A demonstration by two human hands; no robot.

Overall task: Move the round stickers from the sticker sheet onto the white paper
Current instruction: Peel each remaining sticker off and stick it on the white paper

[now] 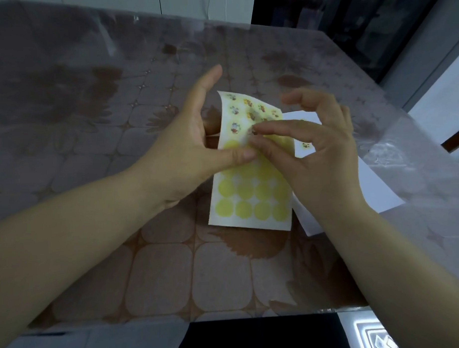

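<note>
peeling a round sticker (251,129), lower rows already emptied
left hand (186,149) grips the sticker sheet (250,199) mid-frame; right hand (319,165) fingers (273,128) pinch the sticker; white paper (380,194) at right shows one placed sticker (306,145); upper rows remain.

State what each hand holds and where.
The left hand grips the sticker sheet at its left edge, thumb on the front. The right hand seems to pinch a round sticker mid-sheet, at its edge.
</note>
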